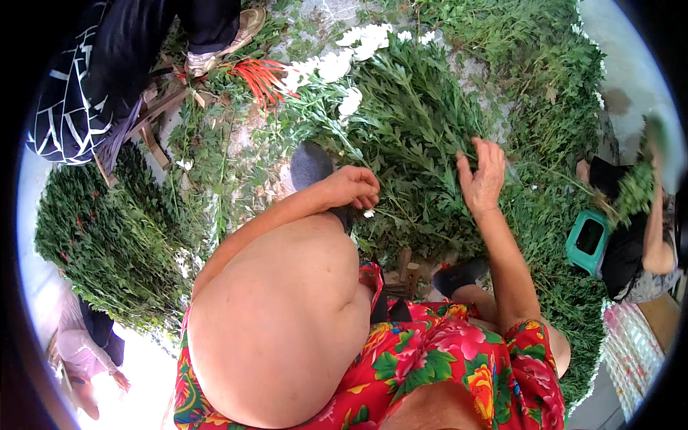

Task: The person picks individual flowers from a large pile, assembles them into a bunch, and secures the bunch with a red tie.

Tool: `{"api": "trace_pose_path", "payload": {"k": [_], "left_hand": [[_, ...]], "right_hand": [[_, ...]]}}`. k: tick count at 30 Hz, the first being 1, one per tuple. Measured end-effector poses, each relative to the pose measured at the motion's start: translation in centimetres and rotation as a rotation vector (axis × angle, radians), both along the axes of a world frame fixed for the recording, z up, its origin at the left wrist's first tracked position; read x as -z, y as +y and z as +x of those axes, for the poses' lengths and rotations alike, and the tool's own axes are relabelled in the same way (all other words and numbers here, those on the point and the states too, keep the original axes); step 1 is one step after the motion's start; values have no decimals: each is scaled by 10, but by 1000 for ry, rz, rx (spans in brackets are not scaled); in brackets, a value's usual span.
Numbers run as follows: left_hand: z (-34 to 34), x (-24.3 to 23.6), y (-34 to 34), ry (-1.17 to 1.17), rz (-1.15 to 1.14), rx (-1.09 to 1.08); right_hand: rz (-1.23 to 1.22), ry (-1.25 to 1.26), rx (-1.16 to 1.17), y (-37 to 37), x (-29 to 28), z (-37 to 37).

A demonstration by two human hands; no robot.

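My left hand [357,188] is over my raised left knee, its fingers curled at the edge of a bundle of leafy green stems [405,107]; whether a stem is between them I cannot make out. My right hand [481,175] rests against the bundle's right side, fingers bent but apart, touching the leaves. White blooms [334,66] top the bundle at the far end. Beside them lies a cluster of thin red strips [261,80]. The lower ends of the stems are partly hidden in foliage.
Cut greenery [516,64] surrounds me, with a big pile [107,236] at left. A co-worker's legs [143,43] are at upper left beside a wooden stool [154,147]. Another person [86,344] is lower left; another [645,236] is at right by a teal plastic container [589,242].
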State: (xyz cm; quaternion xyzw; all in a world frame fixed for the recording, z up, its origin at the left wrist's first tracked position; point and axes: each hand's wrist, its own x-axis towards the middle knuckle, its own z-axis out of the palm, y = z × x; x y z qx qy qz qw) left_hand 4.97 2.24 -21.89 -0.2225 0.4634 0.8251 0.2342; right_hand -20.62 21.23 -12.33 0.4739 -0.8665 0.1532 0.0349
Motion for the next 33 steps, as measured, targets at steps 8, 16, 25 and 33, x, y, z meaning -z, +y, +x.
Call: {"api": "trace_pose_path", "payload": {"k": [8, 16, 25, 33], "left_hand": [[-32, -7, -3, 3, 4, -77], [-48, -60, -22, 347, 229, -447], [-31, -62, -30, 386, 462, -766], [-33, -47, -35, 301, 488, -791]], "right_hand": [[-171, -458, 148, 38, 38, 12], [-172, -1326, 103, 30, -11, 34], [55, -876, -144, 18, -11, 70], [209, -45, -14, 13, 43, -7]]}}
